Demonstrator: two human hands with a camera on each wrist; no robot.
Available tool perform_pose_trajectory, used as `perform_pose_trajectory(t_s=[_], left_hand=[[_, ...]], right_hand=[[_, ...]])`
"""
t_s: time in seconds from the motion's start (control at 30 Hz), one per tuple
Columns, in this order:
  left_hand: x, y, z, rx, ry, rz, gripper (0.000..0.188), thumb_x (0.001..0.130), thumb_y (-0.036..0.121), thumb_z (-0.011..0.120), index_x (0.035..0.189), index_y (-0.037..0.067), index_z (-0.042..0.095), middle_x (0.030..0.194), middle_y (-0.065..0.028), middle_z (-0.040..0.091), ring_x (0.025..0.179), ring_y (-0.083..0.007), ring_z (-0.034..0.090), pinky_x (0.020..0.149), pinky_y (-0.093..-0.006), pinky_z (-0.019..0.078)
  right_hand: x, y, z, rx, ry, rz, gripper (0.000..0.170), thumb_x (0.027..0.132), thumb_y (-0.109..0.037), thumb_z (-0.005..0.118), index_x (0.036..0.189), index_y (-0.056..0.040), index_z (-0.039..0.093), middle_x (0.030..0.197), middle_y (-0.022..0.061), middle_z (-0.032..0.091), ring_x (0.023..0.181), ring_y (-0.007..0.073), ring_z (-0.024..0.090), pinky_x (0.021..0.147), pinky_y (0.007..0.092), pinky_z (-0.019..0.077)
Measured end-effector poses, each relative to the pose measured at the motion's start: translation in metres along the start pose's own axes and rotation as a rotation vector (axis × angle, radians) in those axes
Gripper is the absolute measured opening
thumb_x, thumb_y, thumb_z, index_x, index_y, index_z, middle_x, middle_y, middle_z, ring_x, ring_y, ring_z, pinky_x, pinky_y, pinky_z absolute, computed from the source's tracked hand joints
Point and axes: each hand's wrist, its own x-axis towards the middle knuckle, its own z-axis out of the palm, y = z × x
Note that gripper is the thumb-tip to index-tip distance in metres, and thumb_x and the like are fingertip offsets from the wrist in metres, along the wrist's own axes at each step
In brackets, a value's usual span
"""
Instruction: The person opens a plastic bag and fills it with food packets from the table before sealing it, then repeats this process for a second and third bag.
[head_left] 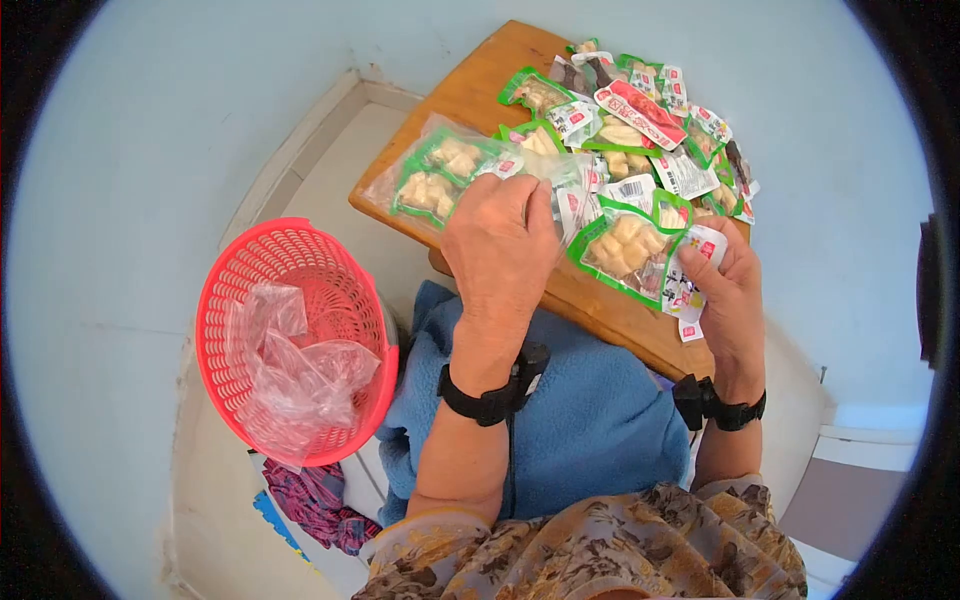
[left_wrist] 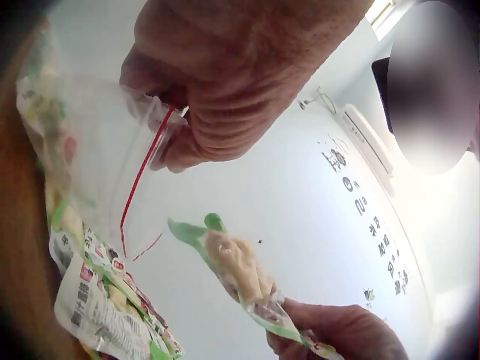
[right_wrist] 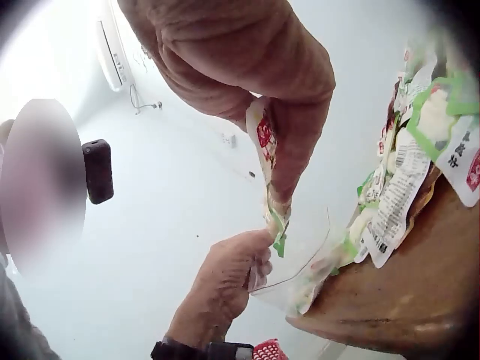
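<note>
L hand (head_left: 503, 235) pinched clear bag (left_wrist: 97, 150) by rim; R hand (head_left: 728, 270) fingers clamped on green-edged snack pack (head_left: 628, 245), held over table (head_left: 480, 70) nr bag. Step prob. bagging packs; next move likely called for bag wide, pack eased in.

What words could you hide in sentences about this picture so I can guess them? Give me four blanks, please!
1. The left hand grips a clear ____ with packets inside.
2. A single snack packet is held by the person's ____.
3. Crumpled clear plastic lies in the red ____.
4. The pile of packets lies on the wooden ____.

Missing words: bag; right hand; basket; table.
</note>
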Motion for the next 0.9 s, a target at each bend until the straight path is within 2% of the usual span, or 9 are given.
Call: perform_pose_trajectory(t_s=[0.1, 0.27, 0.33, 0.37, 0.47, 0.73, 0.8, 0.83, 0.9], left_hand=[[-0.001, 0.004, 0.001, 0.025, -0.012, 0.000, 0.010, 0.083, 0.013, 0.069, 0.080, 0.004, 0.068, 0.074, -0.0151, 0.058, 0.070, -0.0369, 0.060, 0.062, -0.0456, 0.0475], [-0.003, 0.004, 0.005, -0.018, 0.048, 0.041, 0.011, 0.084, 0.014, 0.068, 0.079, 0.005, 0.066, 0.074, -0.0145, 0.056, 0.071, -0.0360, 0.060, 0.061, -0.0457, 0.0475], [-0.002, 0.003, 0.006, 0.029, 0.065, 0.100, 0.008, 0.083, 0.012, 0.070, 0.084, 0.005, 0.071, 0.070, -0.0150, 0.058, 0.066, -0.0342, 0.059, 0.058, -0.0415, 0.0459], [-0.002, 0.004, 0.006, 0.030, 0.080, 0.098, 0.008, 0.083, 0.012, 0.070, 0.084, 0.005, 0.071, 0.070, -0.0150, 0.058, 0.066, -0.0342, 0.059, 0.058, -0.0415, 0.0459], [-0.003, 0.006, 0.007, 0.016, 0.016, 0.042, 0.007, 0.083, 0.012, 0.070, 0.083, 0.005, 0.069, 0.070, -0.0145, 0.057, 0.067, -0.0347, 0.059, 0.059, -0.0426, 0.0467], [-0.004, 0.005, 0.012, -0.052, 0.086, 0.081, 0.007, 0.082, 0.012, 0.069, 0.083, 0.005, 0.070, 0.073, -0.0146, 0.059, 0.070, -0.0349, 0.061, 0.061, -0.0437, 0.0486], [-0.005, 0.009, 0.009, -0.045, 0.058, 0.066, 0.007, 0.082, 0.011, 0.069, 0.083, 0.004, 0.070, 0.075, -0.0148, 0.060, 0.071, -0.0349, 0.062, 0.062, -0.0434, 0.0493], [-0.005, 0.009, 0.008, -0.038, 0.030, 0.049, 0.007, 0.083, 0.011, 0.068, 0.083, 0.004, 0.069, 0.077, -0.0150, 0.062, 0.072, -0.0349, 0.062, 0.064, -0.0431, 0.0501], [-0.005, 0.006, 0.011, -0.057, 0.037, 0.055, 0.007, 0.083, 0.011, 0.068, 0.083, 0.004, 0.069, 0.078, -0.0152, 0.062, 0.072, -0.0349, 0.063, 0.064, -0.0430, 0.0502]], right_hand=[[0.006, 0.008, 0.013, 0.045, -0.077, -0.012, 0.019, 0.096, -0.005, 0.059, 0.115, -0.0001, 0.059, 0.098, 0.0037, 0.068, 0.084, 0.0066, 0.063, 0.074, 0.0241, 0.0517], [0.024, 0.031, 0.031, 0.060, -0.188, -0.032, 0.024, 0.097, -0.004, 0.055, 0.120, 0.0023, 0.057, 0.104, 0.0054, 0.069, 0.092, 0.0101, 0.064, 0.084, 0.0268, 0.0514], [0.030, 0.035, 0.044, 0.206, -0.224, -0.025, 0.027, 0.096, -0.001, 0.053, 0.123, 0.0029, 0.056, 0.112, 0.0081, 0.068, 0.098, 0.0127, 0.065, 0.088, 0.0291, 0.0514], [0.033, 0.036, 0.049, 0.284, -0.269, 0.029, 0.032, 0.095, 0.003, 0.051, 0.127, 0.0034, 0.054, 0.122, 0.0107, 0.065, 0.106, 0.0152, 0.063, 0.094, 0.0313, 0.0507], [0.043, 0.039, 0.069, 0.359, -0.279, 0.105, 0.036, 0.095, 0.004, 0.049, 0.130, 0.0033, 0.052, 0.126, 0.0113, 0.062, 0.112, 0.0172, 0.062, 0.097, 0.0329, 0.0498], [0.074, 0.051, 0.099, 0.470, -0.426, 0.290, 0.023, 0.101, -0.008, 0.048, 0.121, 0.0012, 0.053, 0.115, 0.0075, 0.062, 0.104, 0.0171, 0.062, 0.093, 0.0303, 0.0504], [0.085, 0.065, 0.099, 0.472, -0.481, 0.352, 0.023, 0.104, -0.018, 0.047, 0.122, -0.0062, 0.055, 0.115, 0.0085, 0.062, 0.099, 0.0163, 0.062, 0.086, 0.0323, 0.0545], [0.084, 0.071, 0.100, 0.473, -0.481, 0.353, 0.023, 0.104, -0.018, 0.047, 0.122, -0.0062, 0.055, 0.115, 0.0085, 0.062, 0.099, 0.0163, 0.062, 0.086, 0.0323, 0.0545], [0.078, 0.083, 0.105, 0.772, -0.535, 0.526, 0.021, 0.102, -0.015, 0.051, 0.118, -0.0022, 0.056, 0.111, 0.0061, 0.062, 0.097, 0.0167, 0.061, 0.086, 0.0306, 0.0530]])
